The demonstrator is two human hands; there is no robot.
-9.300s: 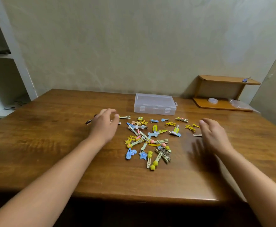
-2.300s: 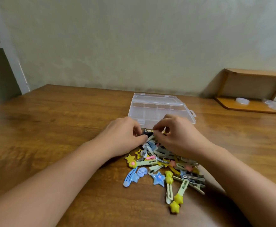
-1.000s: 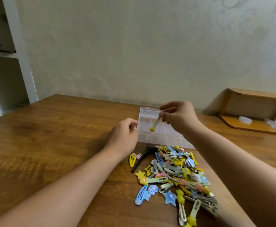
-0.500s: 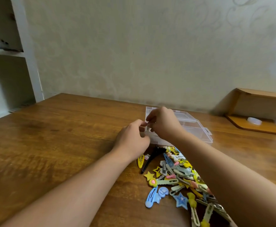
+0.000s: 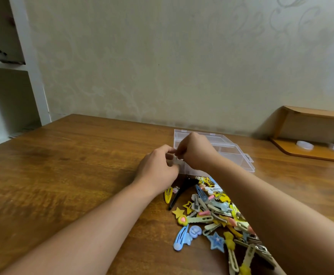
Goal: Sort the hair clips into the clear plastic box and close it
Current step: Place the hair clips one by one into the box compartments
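Both hands (image 5: 197,151) lower now, at box (image 5: 239,155) corner.

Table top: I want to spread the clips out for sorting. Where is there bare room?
Bare wood lies left of the left hand toward the white shelf. Crowded: the clip pile, nearly touching the clear box.

The table (image 5: 67,175) is wood — brown, grained, with a soft sheen. The box (image 5: 231,153) is clear plastic, smooth and faintly glossy. The hair clips (image 5: 211,215) look like coloured plastic, some perhaps metal — a black one (image 5: 184,188) shines. The small shelf (image 5: 313,124) is pale wood, matt.
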